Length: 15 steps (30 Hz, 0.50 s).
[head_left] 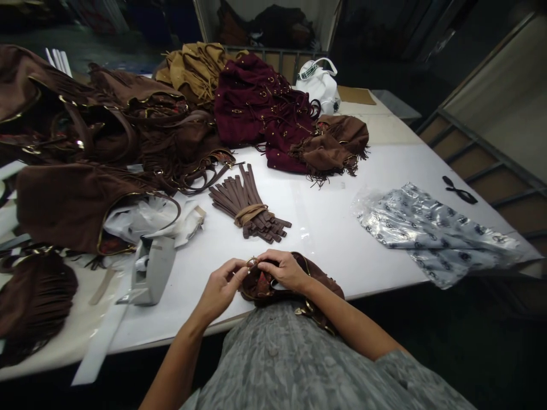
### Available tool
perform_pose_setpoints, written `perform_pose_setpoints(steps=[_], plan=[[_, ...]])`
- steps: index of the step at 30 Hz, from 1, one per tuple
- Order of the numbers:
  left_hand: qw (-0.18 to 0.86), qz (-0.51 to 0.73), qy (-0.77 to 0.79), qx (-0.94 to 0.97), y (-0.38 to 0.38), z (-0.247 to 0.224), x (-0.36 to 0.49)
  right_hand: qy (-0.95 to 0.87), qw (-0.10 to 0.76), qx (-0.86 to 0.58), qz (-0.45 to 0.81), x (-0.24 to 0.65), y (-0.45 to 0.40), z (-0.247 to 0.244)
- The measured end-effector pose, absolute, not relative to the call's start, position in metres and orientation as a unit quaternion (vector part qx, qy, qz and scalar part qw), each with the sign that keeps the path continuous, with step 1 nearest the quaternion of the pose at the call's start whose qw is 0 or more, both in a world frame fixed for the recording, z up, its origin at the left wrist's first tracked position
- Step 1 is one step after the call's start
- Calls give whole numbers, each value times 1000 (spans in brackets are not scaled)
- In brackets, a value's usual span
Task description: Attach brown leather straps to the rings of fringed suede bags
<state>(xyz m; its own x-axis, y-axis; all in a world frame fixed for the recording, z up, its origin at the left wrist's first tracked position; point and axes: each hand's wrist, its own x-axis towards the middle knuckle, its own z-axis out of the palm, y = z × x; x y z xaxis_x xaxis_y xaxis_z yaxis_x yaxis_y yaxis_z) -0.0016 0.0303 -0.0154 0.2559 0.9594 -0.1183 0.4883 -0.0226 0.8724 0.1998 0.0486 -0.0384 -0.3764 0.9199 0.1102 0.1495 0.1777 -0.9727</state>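
A brown bag (325,280) lies at the table's front edge against my body, its mouth open and a reddish patterned lining showing. My left hand (222,285) is closed in a pinch at the left end of the bag's rim, on a small gold ring (251,263). Just to the right, my right hand (284,269) pinches the bag's edge beside that ring, fingers bent over the opening. Its wrist covers part of the bag. Beyond both hands rests a bundle of brown straps (243,199), tied round with a tan band.
Brown bags (64,199) pile up on the left, near a grey tape dispenser (154,270). Maroon bags (260,108), a tan bag (192,68) and a white bag (320,85) stand at the back. Printed plastic bags (427,228) and black scissors (459,189) lie right.
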Motion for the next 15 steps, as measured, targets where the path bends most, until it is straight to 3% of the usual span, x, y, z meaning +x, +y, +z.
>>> perform_pose_setpoints(steps=[7,15], plan=[[277,217,603,716,146,-94,2,-624,405,-445,498,203,50,-41],[224,108,363,898,239,-127,59,-574,441,-497,479,223,46,-45]])
